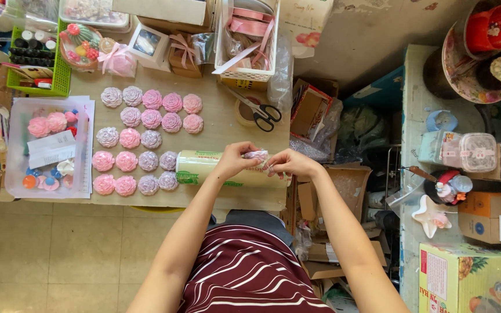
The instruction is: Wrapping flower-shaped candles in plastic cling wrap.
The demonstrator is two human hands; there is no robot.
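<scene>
Pink and lilac flower-shaped pieces point(141, 141) lie in rows on the table point(218, 124), to the left of the hands. Only the head view is available.

Head view, hands: the left hand point(234, 160) and the right hand point(291, 164) meet over the near edge of the table. Between their fingertips sits a small pinkish flower piece in clear wrap point(256, 155). The left grip is closed on its left end with thumb and fingers pinched. The right grip is closed on the clear film at its right end. How tightly each grip presses cannot be determined. Both forearms reach forward from a dark red striped garment point(244, 272).

Head view, below the hands: a roll of clear film point(201, 168) with green print lies lengthwise along the table edge, directly under the held piece and just beside the nearest flower row.

Head view, surroundings: black-handled scissors point(259, 110) lie beyond the hands, next to a roll of tape point(242, 114). A white basket point(244, 43) holding pink ribbon stands at the far edge. A clear plastic tray point(47, 148) with more pink pieces and small coloured items rests at the left. A green basket point(59, 72) with small bottles stands behind the tray. Cardboard boxes point(326, 255) fill the floor to the right of the table.
</scene>
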